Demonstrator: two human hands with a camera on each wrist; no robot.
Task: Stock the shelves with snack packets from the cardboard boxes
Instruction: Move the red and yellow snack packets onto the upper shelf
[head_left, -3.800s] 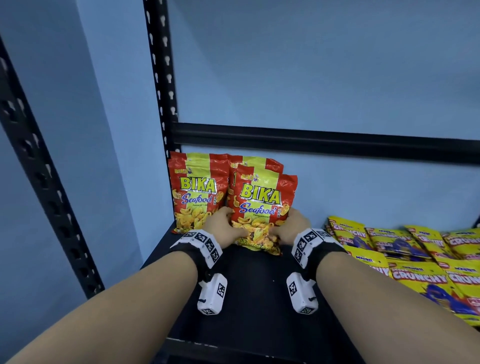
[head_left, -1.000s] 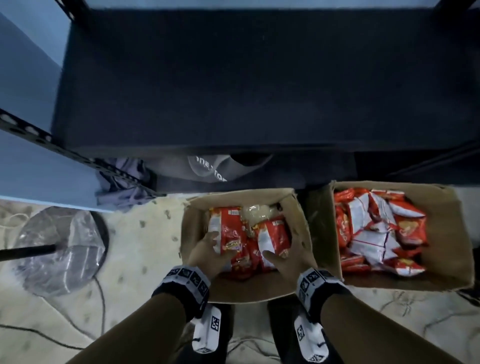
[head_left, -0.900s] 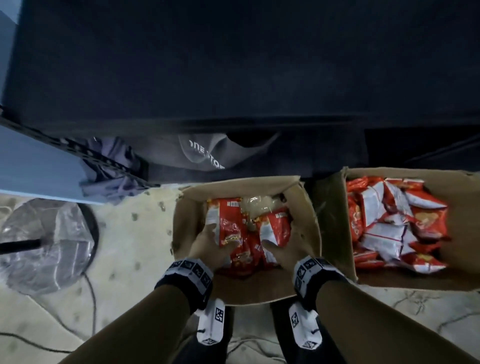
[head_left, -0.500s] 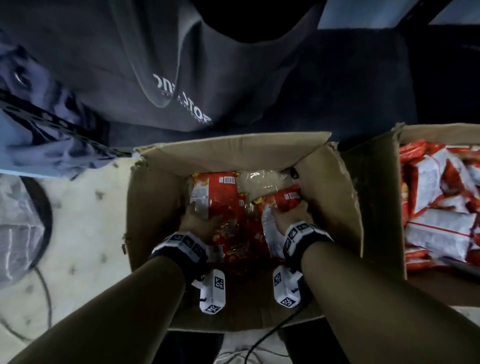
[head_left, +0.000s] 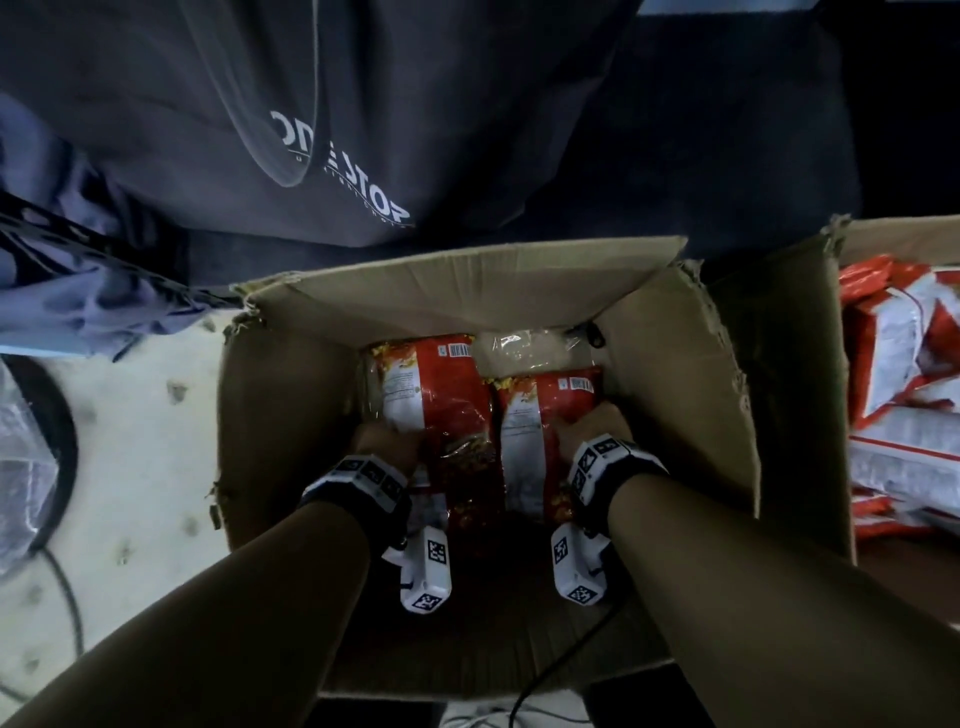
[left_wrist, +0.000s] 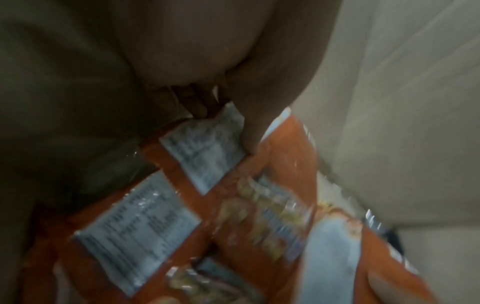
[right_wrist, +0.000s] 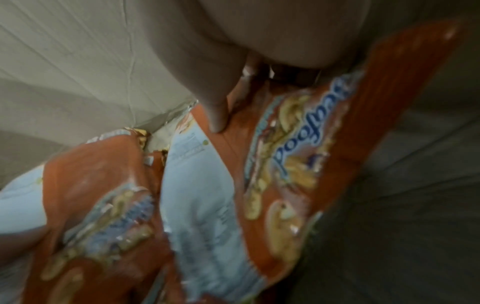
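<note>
An open cardboard box (head_left: 291, 415) on the floor holds red snack packets standing on edge. My left hand (head_left: 387, 444) grips the left red packet (head_left: 431, 395) low on its left side; the left wrist view shows the thumb on that red packet (left_wrist: 262, 185). My right hand (head_left: 592, 428) grips the right red packet (head_left: 540, 410) at its right edge; the right wrist view shows the thumb pressed on that packet (right_wrist: 298, 148), fingers behind it. A clear plastic bag (head_left: 524, 348) lies behind the packets.
A second cardboard box (head_left: 779, 364) at the right holds several red-and-white packets (head_left: 904, 415). A dark grey cloth with white lettering (head_left: 343, 166) hangs above the boxes. A fan base wrapped in plastic (head_left: 26, 457) and a cable sit on the pale floor at the left.
The view dropped from the shelf with its BIKA packets down to the floor boxes. Both hands went into the left box and closed round two red packets; the head came nearer.
</note>
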